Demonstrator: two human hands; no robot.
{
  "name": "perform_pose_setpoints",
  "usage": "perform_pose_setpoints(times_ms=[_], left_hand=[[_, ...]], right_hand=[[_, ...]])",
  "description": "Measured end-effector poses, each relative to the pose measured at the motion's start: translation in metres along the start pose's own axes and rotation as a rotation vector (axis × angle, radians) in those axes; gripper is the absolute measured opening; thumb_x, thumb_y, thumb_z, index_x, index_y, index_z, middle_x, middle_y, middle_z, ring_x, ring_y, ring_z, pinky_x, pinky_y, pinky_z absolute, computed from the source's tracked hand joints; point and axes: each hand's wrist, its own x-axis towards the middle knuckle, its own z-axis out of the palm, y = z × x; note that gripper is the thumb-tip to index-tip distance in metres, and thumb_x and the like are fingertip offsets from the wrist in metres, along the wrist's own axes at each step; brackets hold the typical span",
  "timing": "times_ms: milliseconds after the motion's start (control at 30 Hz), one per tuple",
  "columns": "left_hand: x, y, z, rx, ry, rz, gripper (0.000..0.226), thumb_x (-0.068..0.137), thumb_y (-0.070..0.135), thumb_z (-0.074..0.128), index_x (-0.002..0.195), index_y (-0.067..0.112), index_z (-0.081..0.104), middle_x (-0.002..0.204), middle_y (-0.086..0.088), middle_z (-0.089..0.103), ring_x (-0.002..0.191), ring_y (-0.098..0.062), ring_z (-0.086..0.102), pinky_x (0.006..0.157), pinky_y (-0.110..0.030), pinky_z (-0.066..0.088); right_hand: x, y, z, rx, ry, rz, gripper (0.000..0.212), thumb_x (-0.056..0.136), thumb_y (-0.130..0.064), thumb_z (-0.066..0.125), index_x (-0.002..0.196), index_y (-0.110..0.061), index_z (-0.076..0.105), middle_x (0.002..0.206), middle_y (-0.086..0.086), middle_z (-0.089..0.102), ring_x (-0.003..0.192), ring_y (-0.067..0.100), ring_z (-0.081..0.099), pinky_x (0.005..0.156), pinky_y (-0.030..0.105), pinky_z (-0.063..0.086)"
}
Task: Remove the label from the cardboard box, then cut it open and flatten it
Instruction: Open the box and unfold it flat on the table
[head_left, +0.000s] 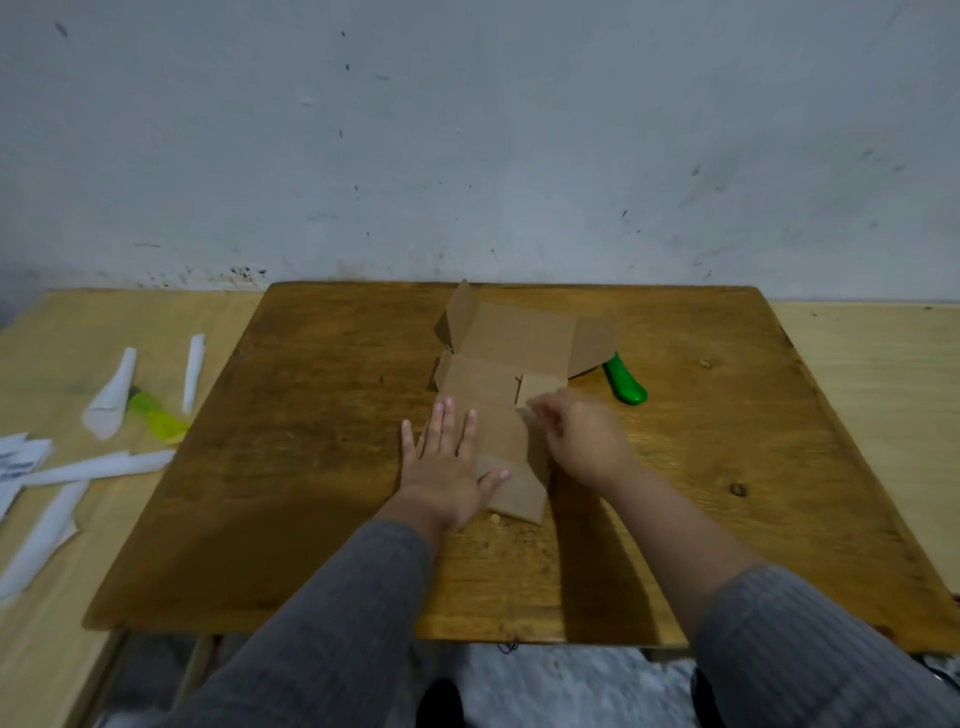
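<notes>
- Nearest the table's (311, 545) front edge, two grey sleeves reach in toward the middle of the dark wooden top.
- The left hand (447, 462) lies flat with fingers spread, palm down on the near panel of the cardboard box (509, 364), pinning it rather than gripping.
- The right hand (582, 441) is blurred; its fingers seem to pinch a small side flap at the box's right edge, though I cannot tell for sure.
- The box sits around the table's centre, already cut open and spread out, with no label visible on it.
- To flatten well, I would keep the left palm firm and press each crease down outward.
- The far flaps toward the back edge stand raised and likely need pressing next.
- A green-handled cutter (626, 387) lies just beside the box on its right, partly under a flap.
- White paper strips (111, 395) lie on the paler surface off the left edge.
</notes>
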Motion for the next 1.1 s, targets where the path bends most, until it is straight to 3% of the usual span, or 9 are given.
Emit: perform_pose_setpoints(times_ms=[167,267,500,700,767,833,900,1000,1100], left_hand=[[0.005,-0.002,0.006,0.006,-0.032,0.005,0.090,0.086,0.077,0.010,0.145,0.023,-0.030,0.148,-0.012,-0.041,0.138,-0.027,-0.038,0.108,-0.058,-0.022],[0.004,-0.002,0.013,0.069,0.054,0.022,0.092,0.085,0.078,0.006,0.147,0.018,-0.027,0.151,-0.013,-0.036,0.139,-0.027,-0.035,0.109,-0.055,-0.023],[0.021,-0.010,-0.003,0.258,0.042,0.179,0.102,0.081,0.082,0.002,0.147,0.009,-0.023,0.153,-0.013,-0.032,0.141,-0.027,-0.032,0.112,-0.057,-0.017],[0.027,-0.015,-0.010,0.154,0.009,0.157,0.112,0.074,0.090,0.011,0.149,0.015,-0.025,0.152,-0.010,-0.036,0.140,-0.024,-0.035,0.112,-0.057,-0.019],[0.027,-0.013,-0.008,0.084,0.039,0.117,0.104,0.076,0.087,0.007,0.149,0.020,-0.025,0.152,-0.009,-0.038,0.138,-0.026,-0.037,0.110,-0.058,-0.021],[0.028,-0.013,-0.008,0.057,0.084,0.060,0.097,0.076,0.087,0.004,0.148,0.029,-0.025,0.151,-0.011,-0.039,0.136,-0.032,-0.040,0.108,-0.060,-0.024],[0.032,-0.014,-0.012,0.047,0.082,0.020,0.097,0.071,0.091,0.005,0.146,0.038,-0.025,0.150,-0.014,-0.039,0.135,-0.038,-0.040,0.105,-0.059,-0.028],[0.042,-0.020,-0.020,0.045,0.062,-0.010,0.113,0.060,0.099,0.008,0.148,0.036,-0.023,0.153,-0.015,-0.035,0.137,-0.036,-0.037,0.105,-0.058,-0.028],[0.054,-0.028,-0.027,0.042,0.020,-0.018,0.130,0.050,0.103,0.014,0.150,0.028,-0.022,0.156,-0.014,-0.029,0.138,-0.031,-0.037,0.103,-0.058,-0.029]], right_hand=[[0.030,-0.013,0.011,-0.114,0.104,0.292,0.041,0.096,-0.036,0.043,0.135,-0.026,0.046,0.128,0.011,0.050,0.116,0.030,0.047,0.093,0.044,0.044],[0.040,-0.023,0.025,-0.035,0.128,0.424,0.042,0.093,-0.043,0.048,0.129,-0.024,0.050,0.127,0.012,0.048,0.116,0.030,0.044,0.089,0.041,0.043],[0.050,-0.029,0.027,0.073,0.202,0.499,0.042,0.086,-0.031,0.054,0.128,-0.024,0.054,0.122,0.013,0.053,0.110,0.030,0.052,0.087,0.042,0.049],[0.044,-0.014,0.013,0.265,0.292,0.481,0.041,0.088,-0.018,0.050,0.129,-0.018,0.057,0.118,0.013,0.064,0.102,0.029,0.061,0.086,0.039,0.053],[0.033,-0.003,0.010,0.084,0.311,0.413,0.044,0.090,-0.013,0.049,0.134,-0.015,0.051,0.133,0.014,0.055,0.119,0.031,0.052,0.097,0.042,0.046],[0.019,0.009,0.007,-0.247,0.174,0.307,0.051,0.093,-0.012,0.043,0.143,-0.018,0.037,0.156,0.007,0.026,0.143,0.031,0.021,0.113,0.049,0.021],[0.013,0.021,0.005,-0.466,-0.026,0.196,0.053,0.098,-0.016,0.032,0.149,-0.020,0.022,0.161,-0.002,0.005,0.148,0.024,-0.005,0.115,0.053,-0.008],[0.009,0.027,0.009,-0.533,-0.204,0.151,0.050,0.102,-0.027,0.020,0.151,-0.020,0.012,0.161,-0.003,0.005,0.148,0.018,-0.007,0.108,0.058,-0.019],[0.006,0.025,0.017,-0.412,-0.193,0.213,0.049,0.103,-0.031,0.018,0.151,-0.021,0.016,0.160,-0.004,0.010,0.148,0.013,0.006,0.110,0.058,-0.017]])
